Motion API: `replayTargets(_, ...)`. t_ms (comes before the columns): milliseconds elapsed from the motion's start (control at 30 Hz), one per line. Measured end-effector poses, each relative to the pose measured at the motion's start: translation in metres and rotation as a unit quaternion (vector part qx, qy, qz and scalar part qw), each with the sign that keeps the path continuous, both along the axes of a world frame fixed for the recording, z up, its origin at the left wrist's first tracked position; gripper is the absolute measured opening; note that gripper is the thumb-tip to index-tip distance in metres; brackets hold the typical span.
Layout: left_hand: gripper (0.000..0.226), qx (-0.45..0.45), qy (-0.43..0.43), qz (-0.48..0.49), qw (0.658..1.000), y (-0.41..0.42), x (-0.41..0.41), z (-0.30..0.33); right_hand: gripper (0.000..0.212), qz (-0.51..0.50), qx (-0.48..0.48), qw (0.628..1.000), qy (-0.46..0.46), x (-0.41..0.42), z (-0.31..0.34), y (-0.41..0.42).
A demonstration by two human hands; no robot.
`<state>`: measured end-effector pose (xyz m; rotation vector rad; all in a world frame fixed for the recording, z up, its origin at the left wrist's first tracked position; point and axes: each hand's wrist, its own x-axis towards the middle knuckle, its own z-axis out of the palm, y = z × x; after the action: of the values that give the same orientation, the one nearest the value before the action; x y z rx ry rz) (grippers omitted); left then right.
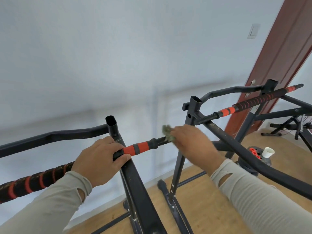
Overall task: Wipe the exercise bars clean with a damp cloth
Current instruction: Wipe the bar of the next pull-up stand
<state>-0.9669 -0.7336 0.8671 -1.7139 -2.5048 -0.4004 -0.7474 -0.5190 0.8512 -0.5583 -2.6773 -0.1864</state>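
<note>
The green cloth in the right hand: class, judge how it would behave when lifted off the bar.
The crumpled green cloth is bunched against the black threaded bar end, so probably floppy. It fits within the right hand, so likely light.

The wooden floor carried the black frame, whose base bars rested flat on the boards. To the right, near the door, a dark weight plate lay on the floor, and further back a second black stand stood on it.
</note>
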Motion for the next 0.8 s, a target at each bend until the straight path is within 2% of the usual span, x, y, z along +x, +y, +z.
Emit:
replayTargets(67,0.028,0.008,0.0,0.0,1.0,0.0,0.0,0.0,0.017,-0.069,0.012,0.997,-0.019,0.014,0.007,0.025)
replayTargets(133,0.025,0.023,-0.004,0.004,1.0,0.001,0.0,0.001,0.015,-0.093,-0.003,0.995,0.034,0.017,0.006,0.026)
replayTargets(233,0.027,0.016,0.002,0.004,1.0,0.001,-0.001,0.003,0.027,-0.051,-0.002,0.995,0.088,-0.01,-0.012,-0.016)
replayTargets(300,0.027,0.01,0.013,-0.005,1.0,0.003,-0.003,0.003,0.023,-0.001,-0.035,0.99,0.139,-0.029,-0.027,-0.046)
replayTargets(367,0.027,0.016,0.035,-0.023,0.999,0.003,-0.009,0.0,0.023,0.028,-0.025,0.984,0.173,-0.03,-0.037,-0.046)
replayTargets(433,0.038,0.029,0.072,-0.04,0.996,0.004,-0.017,-0.005,0.032,0.029,0.022,0.989,0.143,-0.015,-0.037,-0.023)
replayTargets(500,0.052,0.044,0.087,-0.04,0.994,0.006,-0.022,-0.008,0.037,-0.011,0.045,0.992,0.119,0.003,-0.032,0.006)
replayTargets(567,0.061,0.039,0.087,-0.03,0.995,0.009,-0.025,-0.01,0.035,-0.07,0.043,0.989,0.125,0.011,-0.023,0.02)
replayTargets(633,0.064,0.028,0.089,-0.028,0.995,0.011,-0.026,-0.009,0.033,-0.089,0.039,0.986,0.137,0.0,-0.019,0.01)
replayTargets(800,0.062,0.032,0.081,-0.033,0.996,0.01,-0.026,-0.01,0.027,0.038,0.043,0.985,0.161,-0.036,-0.044,-0.04)
